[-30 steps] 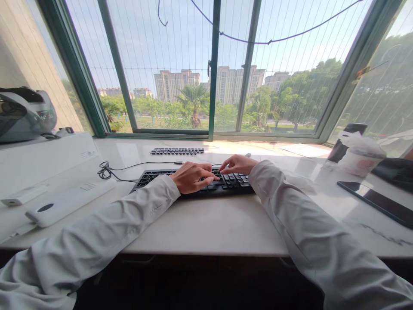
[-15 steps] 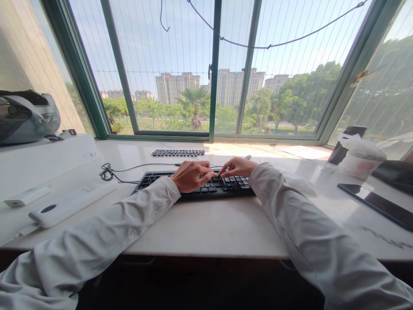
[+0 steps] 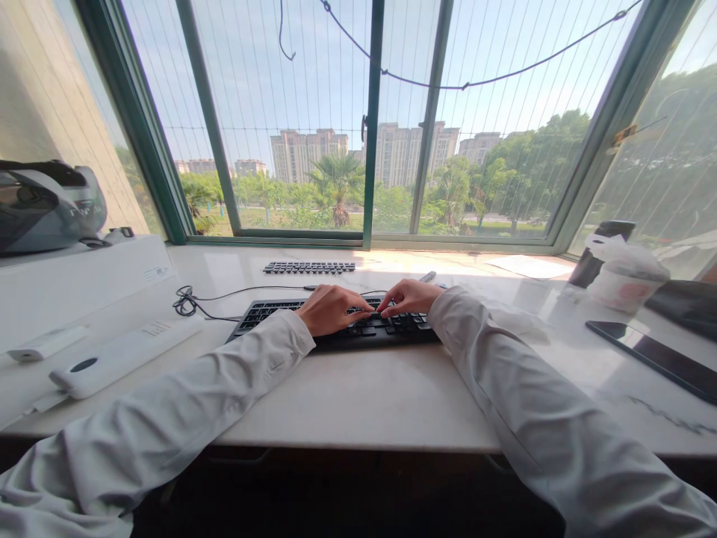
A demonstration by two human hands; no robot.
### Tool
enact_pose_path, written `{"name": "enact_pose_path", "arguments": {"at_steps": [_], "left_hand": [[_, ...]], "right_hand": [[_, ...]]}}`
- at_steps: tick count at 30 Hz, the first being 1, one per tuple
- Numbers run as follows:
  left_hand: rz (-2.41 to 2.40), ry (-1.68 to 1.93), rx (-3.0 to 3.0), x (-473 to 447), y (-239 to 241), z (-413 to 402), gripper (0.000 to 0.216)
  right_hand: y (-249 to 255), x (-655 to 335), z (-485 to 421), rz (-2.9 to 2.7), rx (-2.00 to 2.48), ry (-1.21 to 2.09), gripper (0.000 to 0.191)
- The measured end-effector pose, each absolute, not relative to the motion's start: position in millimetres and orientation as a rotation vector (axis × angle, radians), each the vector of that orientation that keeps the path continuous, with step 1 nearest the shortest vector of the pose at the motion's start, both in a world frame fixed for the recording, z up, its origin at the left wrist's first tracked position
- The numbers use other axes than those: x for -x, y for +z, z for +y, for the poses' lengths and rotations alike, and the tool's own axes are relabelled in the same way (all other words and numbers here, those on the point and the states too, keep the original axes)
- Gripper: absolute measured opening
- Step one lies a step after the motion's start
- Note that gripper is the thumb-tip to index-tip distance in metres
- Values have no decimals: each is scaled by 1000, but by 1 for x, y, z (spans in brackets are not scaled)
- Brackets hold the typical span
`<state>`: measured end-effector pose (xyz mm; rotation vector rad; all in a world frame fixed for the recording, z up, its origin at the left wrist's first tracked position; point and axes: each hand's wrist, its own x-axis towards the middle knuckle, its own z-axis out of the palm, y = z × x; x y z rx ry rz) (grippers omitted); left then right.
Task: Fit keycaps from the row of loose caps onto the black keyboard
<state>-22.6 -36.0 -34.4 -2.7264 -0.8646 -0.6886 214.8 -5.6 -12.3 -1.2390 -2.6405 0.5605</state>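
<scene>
Below frame centre, keyboard [image 3: 370, 338] is touched by left hand [image 3: 330, 310] and right hand [image 3: 411, 296], both narrow (anything pinched can't be told); mid-frame key row [image 3: 309, 267] could be scattered by overreaching.

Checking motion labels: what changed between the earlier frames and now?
The left hand has drawn its outstretched finger back slightly left; the right hand has brought its fingertips a little nearer the person. Whether anything was gripped or released can't be told. The keyboard, the dark keys behind it and the phone stayed put.
</scene>
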Motion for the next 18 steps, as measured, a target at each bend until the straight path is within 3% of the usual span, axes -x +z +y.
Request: {"name": "enact_pose_path", "arguments": {"at_steps": [18], "left_hand": [[-838,-609,2709,23,-33,-38,25]], "right_hand": [[-18,-214,-2,-2616,1229,576,52]]}}
